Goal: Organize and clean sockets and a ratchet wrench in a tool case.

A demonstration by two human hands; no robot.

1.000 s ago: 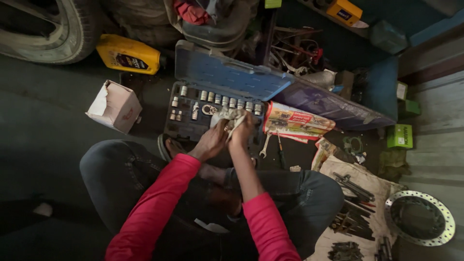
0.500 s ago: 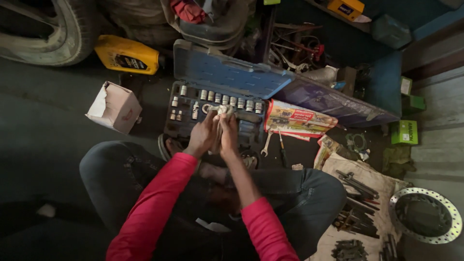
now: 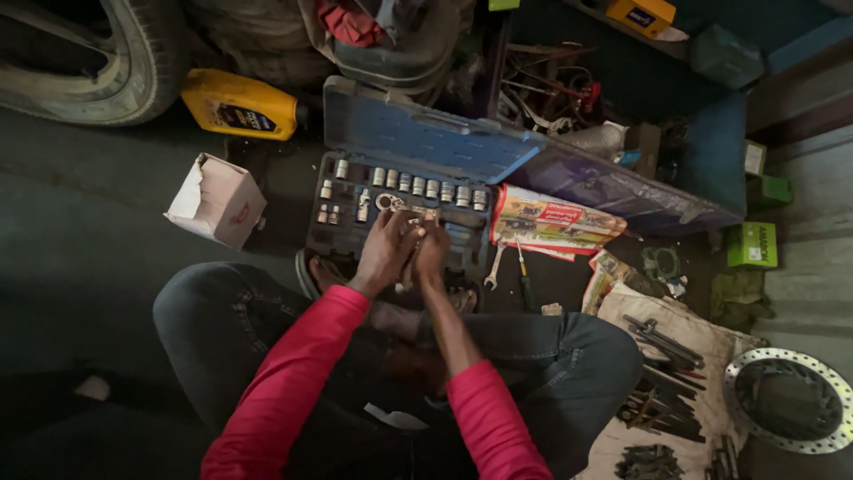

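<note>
I sit cross-legged on the floor in red sleeves and dark jeans. An open blue socket-set case (image 3: 391,133) lies in front of my knees, a row of metal sockets (image 3: 418,187) in its tray. My left hand (image 3: 384,251) and my right hand (image 3: 432,251) are pressed together over the tray's front part. Both close around a small metal tool (image 3: 410,233) held between them; its exact kind is hidden by the fingers.
A white cardboard box (image 3: 216,201) sits at the left, a yellow oil jug (image 3: 240,107) and a tyre (image 3: 98,62) behind it. A printed packet (image 3: 551,222), a spanner (image 3: 494,268), tools on a cloth (image 3: 666,373) and a brake disc (image 3: 789,400) lie at the right.
My hands have drawn closer together and come a little nearer to me over the case. The camera has shifted slightly.
</note>
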